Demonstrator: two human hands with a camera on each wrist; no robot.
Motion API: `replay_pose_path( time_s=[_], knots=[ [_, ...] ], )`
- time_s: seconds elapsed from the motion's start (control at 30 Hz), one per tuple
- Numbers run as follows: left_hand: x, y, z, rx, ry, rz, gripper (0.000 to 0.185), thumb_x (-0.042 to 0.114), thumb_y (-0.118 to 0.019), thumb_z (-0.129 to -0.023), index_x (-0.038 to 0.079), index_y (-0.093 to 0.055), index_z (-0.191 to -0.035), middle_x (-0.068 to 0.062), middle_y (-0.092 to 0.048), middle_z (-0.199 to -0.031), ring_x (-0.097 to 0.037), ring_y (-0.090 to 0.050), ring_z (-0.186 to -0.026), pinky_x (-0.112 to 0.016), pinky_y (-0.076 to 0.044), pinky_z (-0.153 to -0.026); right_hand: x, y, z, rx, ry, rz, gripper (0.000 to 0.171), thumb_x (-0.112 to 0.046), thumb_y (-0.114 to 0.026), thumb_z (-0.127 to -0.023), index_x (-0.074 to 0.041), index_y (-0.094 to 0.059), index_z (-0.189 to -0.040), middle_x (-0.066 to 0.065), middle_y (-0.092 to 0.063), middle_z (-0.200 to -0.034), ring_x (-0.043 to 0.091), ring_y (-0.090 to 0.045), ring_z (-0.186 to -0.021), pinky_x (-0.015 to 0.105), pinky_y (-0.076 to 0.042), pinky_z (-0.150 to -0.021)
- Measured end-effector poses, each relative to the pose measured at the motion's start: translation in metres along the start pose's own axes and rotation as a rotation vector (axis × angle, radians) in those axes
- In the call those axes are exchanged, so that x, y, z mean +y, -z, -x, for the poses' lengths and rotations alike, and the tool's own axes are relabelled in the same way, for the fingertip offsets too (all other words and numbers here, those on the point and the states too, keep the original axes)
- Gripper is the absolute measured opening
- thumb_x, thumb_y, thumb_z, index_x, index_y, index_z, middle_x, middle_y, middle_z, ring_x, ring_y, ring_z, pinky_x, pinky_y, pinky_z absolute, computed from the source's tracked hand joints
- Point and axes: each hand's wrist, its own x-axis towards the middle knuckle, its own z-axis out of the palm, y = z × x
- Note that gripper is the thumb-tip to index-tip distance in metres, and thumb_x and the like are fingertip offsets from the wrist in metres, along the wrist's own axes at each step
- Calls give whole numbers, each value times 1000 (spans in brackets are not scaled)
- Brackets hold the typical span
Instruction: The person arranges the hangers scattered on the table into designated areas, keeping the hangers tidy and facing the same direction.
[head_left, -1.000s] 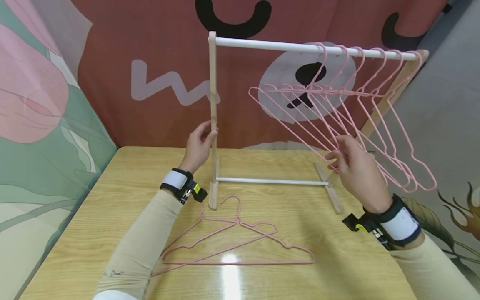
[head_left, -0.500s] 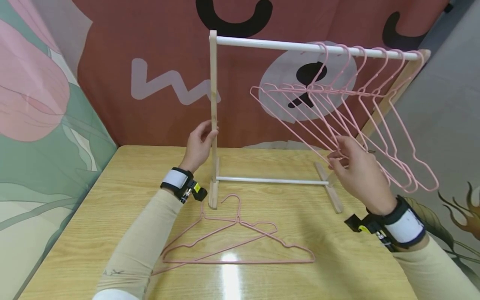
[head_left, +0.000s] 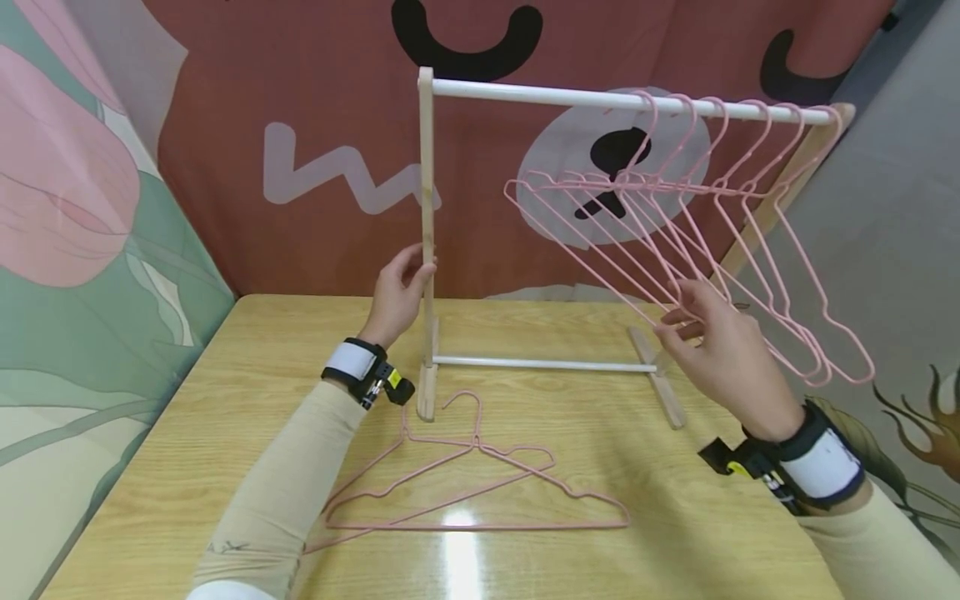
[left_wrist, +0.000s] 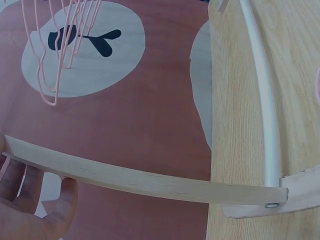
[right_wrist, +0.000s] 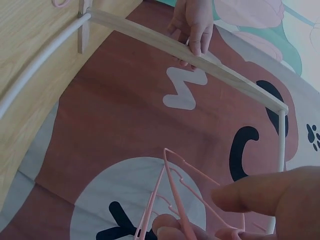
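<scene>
Left hand (head_left: 401,287) grips the rack's wooden upright (head_left: 427,225), probably to keep the light rack from tipping. Right hand (head_left: 712,342), at about 3 o'clock from it, pinches the lower bar of the hanging pink hangers (head_left: 675,225). Two spare hangers (head_left: 465,483) lie flat on the tabletop (head_left: 225,417) at 6 o'clock.

Left hand (head_left: 397,292) raised, fingers curled in a grip, right hand (head_left: 720,350) forward, fingers pinching

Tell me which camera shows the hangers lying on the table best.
The head view: the pink hangers on the table lie whole near the rack's foot. The right wrist view catches only a hook at its top edge; the left wrist view barely a pink sliver.
</scene>
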Motion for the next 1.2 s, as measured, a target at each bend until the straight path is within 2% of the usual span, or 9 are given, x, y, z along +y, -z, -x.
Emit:
replay_pose_path(
  time_s=[0.33, 0.43, 0.5, 0.6, 0.67, 0.77, 0.9, 1.07, 1.2],
  knots=[
    [1, 0, 1, 0, 0, -7, 35, 3, -53, -105, -11, -54, -137, -32, -61, -125, -41, -59, -114, -48, -51, -93, 6, 1, 11, -22, -12, -11, 56, -7, -71, -95, 3, -46, -144, 23, -72, -102, 39, -70, -88, 58, -55, -76],
    [0, 0, 1, 5, -6, -13, 34, 3, -53, -105, -11, -54, -137, -31, -62, -124, -40, -60, -113, -46, -52, -91, 9, -1, 13, -34, -14, -14, 57, -10, -73, -94, 2, -48, -143, 20, -73, -101, 35, -71, -86, 41, -58, -73],
    [1, 0, 2, 7, -6, -18, 34, 3, -53, -105, -11, -54, -137, -30, -63, -124, -40, -60, -112, -45, -52, -89, 12, -2, 15, -47, -12, -22, 59, -12, -76, -93, 2, -48, -144, 18, -73, -100, 33, -71, -86, 30, -56, -71],
    [1, 0, 2, 8, -6, -14, 35, 3, -54, -105, -11, -54, -137, -30, -63, -123, -40, -60, -112, -46, -52, -88, 15, -5, 19, -58, -9, -23, 63, -14, -78, -91, 0, -48, -145, 14, -74, -98, 30, -71, -84, 21, -52, -67],
    [0, 0, 2, 8, -3, -11, 35, 3, -54, -105, -11, -54, -137, -30, -63, -124, -40, -60, -112, -46, -52, -88, 17, -7, 21, -72, -13, -41, 64, -14, -78, -91, -1, -48, -146, 13, -75, -98, 26, -71, -83, 22, -52, -64],
    [-16, -2, -3, 14, -6, -6, 36, 5, -54, -105, -10, -54, -138, -30, -62, -124, -41, -59, -113, -49, -52, -90, 23, -9, 27, -95, -31, -66, 59, -14, -78, -92, -4, -51, -143, 11, -75, -99, 16, -70, -82, 24, -53, -61],
    [-39, -5, -10, 25, -26, 5, 36, 6, -54, -106, -9, -54, -139, -30, -62, -125, -41, -59, -114, -52, -51, -93, 33, -14, 35, -140, -74, -119, 56, -14, -78, -92, -3, -51, -140, 13, -75, -100, 9, -69, -79, 26, -54, -56],
    [-43, -5, -12, 27, -27, 8, 36, 11, -57, -105, -3, -57, -138, -26, -64, -124, -34, -60, -112, -47, -52, -92, 48, -24, 44, -221, -132, -190, 56, -15, -76, -93, 3, -50, -140, 15, -75, -101, 12, -70, -80, 27, -56, -60],
    [-43, -3, -11, 25, -25, 14, 36, 13, -58, -105, -1, -58, -137, -25, -64, -124, -31, -61, -111, -43, -52, -92, 55, -38, 49, -262, -118, -197, 41, -13, -76, -93, 2, -61, -129, 9, -75, -97, 13, -70, -80, 27, -56, -64]
  ],
)
